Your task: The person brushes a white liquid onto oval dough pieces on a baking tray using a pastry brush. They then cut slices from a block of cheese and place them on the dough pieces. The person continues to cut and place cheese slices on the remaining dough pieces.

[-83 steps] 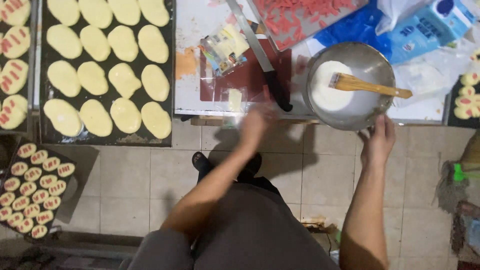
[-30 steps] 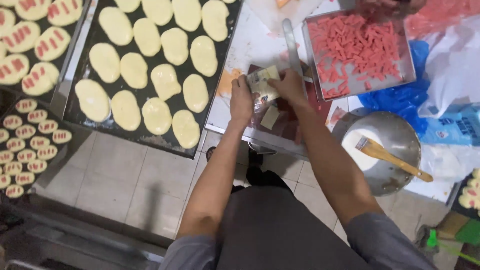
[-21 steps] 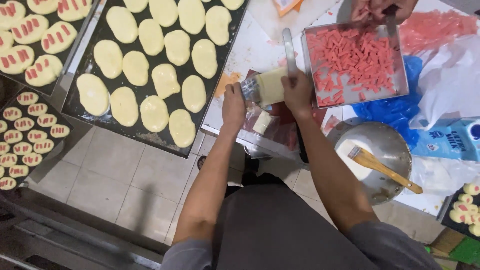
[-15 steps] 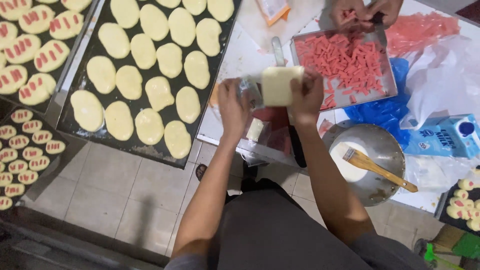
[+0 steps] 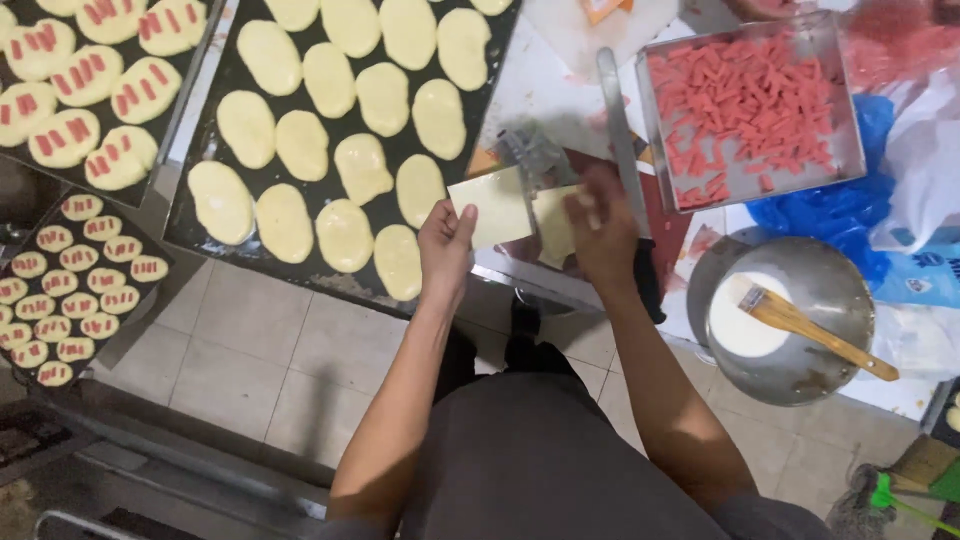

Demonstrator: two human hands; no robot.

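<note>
My left hand point(image 5: 445, 245) holds a pale yellow cheese slice point(image 5: 491, 207) by its edge, just off the near corner of a black baking tray point(image 5: 215, 232) filled with several plain oval dough pieces point(image 5: 343, 234). My right hand point(image 5: 600, 230) pinches a second pale slice point(image 5: 554, 225) next to it, partly peeled apart from the first. Crumpled clear wrapper point(image 5: 535, 158) lies just beyond the slices. A long knife point(image 5: 618, 135) rests on the table behind my right hand.
A metal tray point(image 5: 842, 120) of cut pink sausage strips sits at the top right. A steel bowl point(image 5: 830, 350) with white liquid and a wooden brush point(image 5: 815, 330) stands at the right. Trays of topped dough point(image 5: 80, 100) and small topped pieces point(image 5: 75, 290) lie left.
Both hands came to the table's edge, picked up the wrapped cheese block and drew it closer; now two slices are being separated. The camera view shifted left and nearer.
</note>
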